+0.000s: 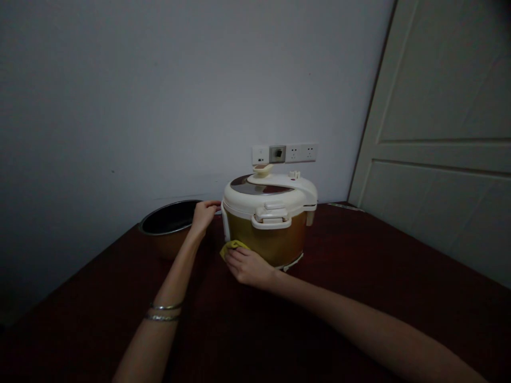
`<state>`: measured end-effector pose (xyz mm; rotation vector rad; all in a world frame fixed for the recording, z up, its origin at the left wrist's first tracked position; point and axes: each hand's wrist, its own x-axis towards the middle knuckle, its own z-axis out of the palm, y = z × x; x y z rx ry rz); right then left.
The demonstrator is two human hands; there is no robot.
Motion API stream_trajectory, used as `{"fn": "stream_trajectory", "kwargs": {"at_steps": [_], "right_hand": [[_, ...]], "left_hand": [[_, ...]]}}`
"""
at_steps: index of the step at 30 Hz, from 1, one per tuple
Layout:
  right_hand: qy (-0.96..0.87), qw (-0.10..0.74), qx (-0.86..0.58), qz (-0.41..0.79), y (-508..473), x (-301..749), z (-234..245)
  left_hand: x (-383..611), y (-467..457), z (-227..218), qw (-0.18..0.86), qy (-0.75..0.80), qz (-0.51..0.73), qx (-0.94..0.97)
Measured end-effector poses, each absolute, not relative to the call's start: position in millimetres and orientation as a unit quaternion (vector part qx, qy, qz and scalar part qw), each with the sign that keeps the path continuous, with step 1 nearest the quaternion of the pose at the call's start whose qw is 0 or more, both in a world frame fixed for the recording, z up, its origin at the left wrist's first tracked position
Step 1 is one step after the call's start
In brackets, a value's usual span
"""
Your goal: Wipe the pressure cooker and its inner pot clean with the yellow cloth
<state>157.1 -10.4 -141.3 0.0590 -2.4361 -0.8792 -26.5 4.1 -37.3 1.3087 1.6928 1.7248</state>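
Observation:
An electric pressure cooker with a gold body and a white lid stands upright on the dark red table, lid on. My right hand is closed around a yellow cloth and presses it to the cooker's lower left side, beside the white panel. Higher up, my left hand has its fingers together, gripping the cooker's left edge just under the lid; the fingertips are partly hard to make out. Two silver bangles circle my left wrist.
Left of the cooker sits an inner pot with a dark inside, close behind my left arm. Wall sockets are behind the lid. A pale wall bounds the table at the back, and a white door stands at the right.

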Motion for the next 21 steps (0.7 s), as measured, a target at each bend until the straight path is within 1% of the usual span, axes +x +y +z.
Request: {"fn": "stream_trajectory", "kwargs": {"at_steps": [5,9,12,16,19,21], "right_hand": [[-0.893,0.308,0.097,-0.312,-0.7,229.4,-146.4],[-0.89,0.292,0.109,-0.333,9.7,281.8,-139.5],[-0.884,0.301,0.088,-0.347,18.2,310.8,-135.0],[-0.874,0.348,0.017,-0.338,34.6,342.0,-136.8],[-0.866,0.376,-0.043,-0.326,42.8,354.9,-140.6],[-0.864,0.383,-0.047,-0.322,41.7,353.8,-141.7]], "left_hand": [[-27.5,5.7,-38.4,0.175,0.609,0.616,0.468],[-25.8,6.0,-39.1,0.157,0.62,0.616,0.459],[-24.8,5.6,-39.9,0.143,0.625,0.614,0.459],[-24.4,6.4,-41.9,0.123,0.631,0.612,0.46],[-25.1,9.3,-44.7,0.105,0.636,0.614,0.457],[-25.6,11.2,-46.6,0.093,0.638,0.615,0.453]]}}
